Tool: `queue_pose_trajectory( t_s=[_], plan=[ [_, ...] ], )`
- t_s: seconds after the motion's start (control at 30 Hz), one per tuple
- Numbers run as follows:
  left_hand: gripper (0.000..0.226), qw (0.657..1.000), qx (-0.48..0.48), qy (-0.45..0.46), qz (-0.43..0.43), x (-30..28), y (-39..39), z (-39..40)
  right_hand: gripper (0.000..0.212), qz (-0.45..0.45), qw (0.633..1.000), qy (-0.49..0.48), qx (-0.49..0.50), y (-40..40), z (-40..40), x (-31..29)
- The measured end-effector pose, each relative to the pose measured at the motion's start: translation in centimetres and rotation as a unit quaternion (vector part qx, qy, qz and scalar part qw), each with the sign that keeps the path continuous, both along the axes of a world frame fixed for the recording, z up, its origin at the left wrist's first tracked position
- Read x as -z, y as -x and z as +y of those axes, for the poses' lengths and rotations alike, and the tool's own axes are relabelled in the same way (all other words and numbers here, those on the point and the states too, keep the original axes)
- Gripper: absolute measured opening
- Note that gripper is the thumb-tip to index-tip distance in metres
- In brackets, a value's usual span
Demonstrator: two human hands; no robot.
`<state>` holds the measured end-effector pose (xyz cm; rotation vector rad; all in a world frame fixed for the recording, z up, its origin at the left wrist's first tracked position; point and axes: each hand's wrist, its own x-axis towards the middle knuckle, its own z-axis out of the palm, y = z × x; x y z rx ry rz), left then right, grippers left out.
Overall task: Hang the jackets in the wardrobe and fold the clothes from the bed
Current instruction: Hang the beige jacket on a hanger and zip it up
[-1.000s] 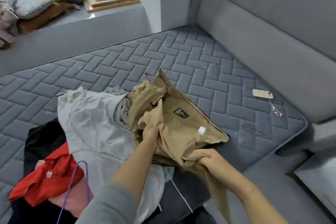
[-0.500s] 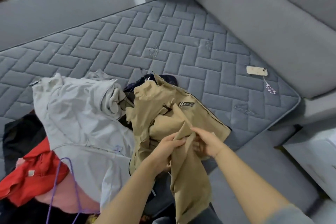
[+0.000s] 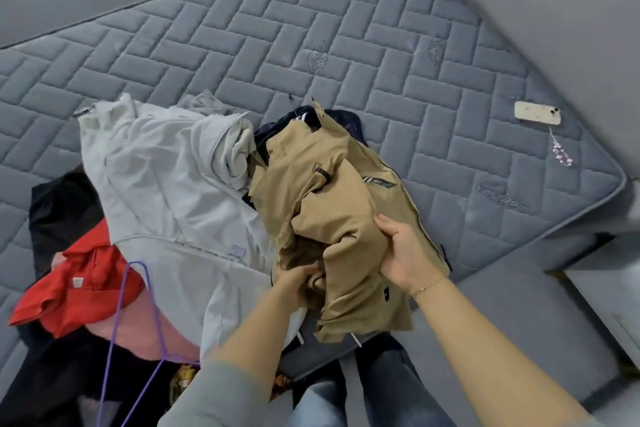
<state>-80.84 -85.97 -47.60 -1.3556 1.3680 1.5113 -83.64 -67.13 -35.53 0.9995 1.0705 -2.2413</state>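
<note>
The left hand [image 3: 300,277] had its fingers buried in the tan jacket [image 3: 332,204], grip unclear; at 3 o'clock, the right hand [image 3: 403,255] pinched a fold.

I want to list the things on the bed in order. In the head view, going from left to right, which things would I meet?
Red garment → purple cord → light grey jacket → tan jacket, held by left hand and right hand → phone near the mattress edge.
</note>
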Motion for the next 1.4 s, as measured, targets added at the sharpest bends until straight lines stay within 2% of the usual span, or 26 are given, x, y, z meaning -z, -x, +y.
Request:
queue_pose_trajectory(
  t_s=[0.07, 0.17, 0.2, 0.3, 0.37, 0.47, 0.53, 0.6, 0.67, 0.77, 0.83, 0.93, 1.03, 1.1, 1.17, 1.3, 1.4],
  plan=[
    [0.075, 0.998, -0.008, 0.044, 0.036, 1.1, 0.2, 0.5, 0.029, 0.012, 1.0, 0.01, 0.006, -0.2, 0.5, -0.5],
    [0.037, 0.983, 0.07, 0.132, 0.108, 1.9, 0.7, -0.5, 0.032, 0.034, 0.999, 0.023, 0.011, -0.7, 1.9, -1.5],
    [0.032, 0.974, 0.098, 0.159, 0.125, 1.6, 0.7, -1.1, 0.031, 0.042, 0.999, 0.021, 0.013, -1.0, 2.5, -1.7],
    [0.027, 0.964, 0.101, 0.13, 0.21, -1.5, 1.1, -2.1, 0.032, 0.066, 0.997, -0.002, 0.027, -1.3, 4.5, -2.7],
    [0.026, 0.954, 0.108, 0.089, 0.266, -4.3, 1.8, -2.3, 0.031, 0.091, 0.992, -0.084, -0.009, -1.3, 5.5, -3.2],
    [0.025, 0.935, 0.074, 0.031, 0.347, -9.0, 3.7, -1.6, 0.031, 0.108, 0.952, -0.267, -0.102, -1.6, 6.7, -4.1],
    [0.025, 0.925, 0.021, -0.015, 0.38, -12.2, 5.4, -0.7, 0.037, 0.112, 0.923, -0.332, -0.158, -2.1, 7.4, -4.4],
    [0.028, 0.917, 0.001, -0.017, 0.398, -15.5, 7.3, 0.2, 0.04, 0.113, 0.902, -0.364, -0.204, -2.8, 8.1, -4.6],
    [0.03, 0.909, 0.033, 0.012, 0.414, -18.7, 8.9, 1.3, 0.035, 0.109, 0.875, -0.405, -0.243, -3.6, 8.8, -5.0],
    [0.028, 0.882, 0.132, 0.021, 0.452, -22.8, 10.2, 3.4, 0.046, 0.126, 0.833, -0.457, -0.284, -4.9, 9.5, -5.9],
    [0.023, 0.852, 0.216, -0.043, 0.475, -25.2, 9.9, 5.3, 0.048, 0.136, 0.806, -0.486, -0.31, -6.0, 9.6, -6.5],
    [0.018, 0.8, 0.344, -0.108, 0.48, -29.1, 8.4, 8.0, 0.035, 0.13, 0.783, -0.509, -0.334, -8.2, 9.2, -7.2],
    [0.031, 0.722, 0.469, -0.138, 0.489, -32.3, 6.5, 9.8, 0.025, 0.116, 0.806, -0.499, -0.296, -11.1, 8.5, -8.0],
    [0.048, 0.665, 0.537, -0.155, 0.496, -34.1, 5.3, 10.7, 0.016, 0.117, 0.834, -0.489, -0.225, -13.2, 8.5, -8.9],
    [0.056, 0.619, 0.564, -0.231, 0.495, -35.7, 4.0, 11.3, 0.004, 0.129, 0.842, -0.508, -0.129, -15.2, 9.0, -10.1],
    [0.057, 0.539, 0.618, -0.337, 0.463, -38.6, 1.1, 13.1, 0.03, 0.203, 0.829, -0.521, 0.018, -18.5, 10.7, -13.4],
    [0.055, 0.491, 0.648, -0.375, 0.446, -40.7, -1.4, 15.3, 0.05, 0.247, 0.82, -0.516, 0.027, -20.4, 11.7, -15.9]
  ],
)
